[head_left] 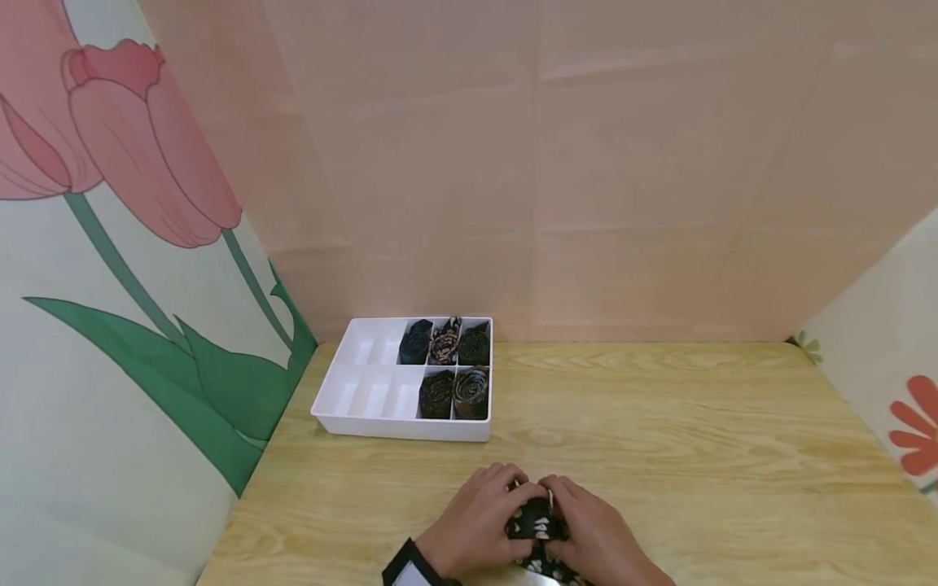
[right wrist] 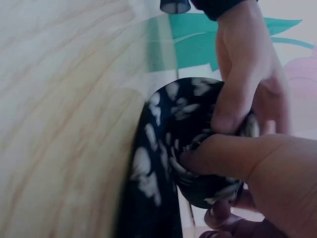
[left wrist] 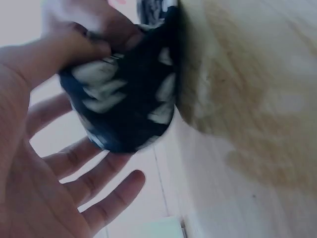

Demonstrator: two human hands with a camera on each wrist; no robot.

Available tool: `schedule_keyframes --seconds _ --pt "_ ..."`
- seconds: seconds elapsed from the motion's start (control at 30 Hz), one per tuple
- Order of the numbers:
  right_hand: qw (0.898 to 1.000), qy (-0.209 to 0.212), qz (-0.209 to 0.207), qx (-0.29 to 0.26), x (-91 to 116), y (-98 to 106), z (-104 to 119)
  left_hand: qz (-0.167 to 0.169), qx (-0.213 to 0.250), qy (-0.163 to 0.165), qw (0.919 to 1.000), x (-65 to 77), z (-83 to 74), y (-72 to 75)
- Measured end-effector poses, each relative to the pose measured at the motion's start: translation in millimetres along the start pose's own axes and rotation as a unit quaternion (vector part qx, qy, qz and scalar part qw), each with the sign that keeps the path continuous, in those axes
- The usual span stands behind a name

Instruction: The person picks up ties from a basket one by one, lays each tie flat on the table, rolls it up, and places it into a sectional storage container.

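Observation:
Both hands hold a partly rolled black necktie (head_left: pixel 532 519) with a white pattern, low in the head view. My left hand (head_left: pixel 479 517) grips the roll from the left, its thumb (left wrist: pixel 59 54) on the cloth. From the other side my right hand (head_left: pixel 597 529) grips the same roll. Its thumb (right wrist: pixel 223 156) presses into the coiled side in the right wrist view. An unrolled length of the necktie (right wrist: pixel 148 183) runs flat along the table towards the near edge. The hands hide part of the roll.
Beyond the hands, at the left, stands a white divided tray (head_left: pixel 337 391) on the wood-patterned table (head_left: pixel 659 423). Several dark rolled neckties (head_left: pixel 471 392) sit in its right-hand compartments. A dark band with a pale face (head_left: pixel 410 570) is on the left wrist.

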State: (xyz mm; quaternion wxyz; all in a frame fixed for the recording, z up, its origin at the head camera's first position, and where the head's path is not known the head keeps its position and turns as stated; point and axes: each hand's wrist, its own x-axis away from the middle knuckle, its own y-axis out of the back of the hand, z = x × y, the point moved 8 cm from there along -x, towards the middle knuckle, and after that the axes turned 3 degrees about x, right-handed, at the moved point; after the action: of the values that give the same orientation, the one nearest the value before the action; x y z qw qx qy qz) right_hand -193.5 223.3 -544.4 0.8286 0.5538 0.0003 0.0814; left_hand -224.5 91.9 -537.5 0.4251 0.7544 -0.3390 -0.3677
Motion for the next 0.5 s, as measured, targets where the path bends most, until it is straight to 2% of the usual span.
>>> schedule_keyframes --seconds 0.17,0.3,0.4,0.5 --pt "0.999 -0.031 0.020 -0.018 0 -5 -9 -0.001 0.009 0.008 0.9999 0.5 2.3 -0.6" --pt "0.999 -0.037 0.034 -0.016 1 -8 -16 -0.005 0.032 0.022 0.9992 1.6 6.0 1.7" --pt "0.999 -0.036 0.020 0.003 1 -5 -20 0.000 0.045 0.022 0.9988 2.9 6.7 3.1" --pt "1.000 -0.020 0.004 0.022 1 -1 -18 0.003 0.038 0.010 0.9992 3.1 5.6 3.6"
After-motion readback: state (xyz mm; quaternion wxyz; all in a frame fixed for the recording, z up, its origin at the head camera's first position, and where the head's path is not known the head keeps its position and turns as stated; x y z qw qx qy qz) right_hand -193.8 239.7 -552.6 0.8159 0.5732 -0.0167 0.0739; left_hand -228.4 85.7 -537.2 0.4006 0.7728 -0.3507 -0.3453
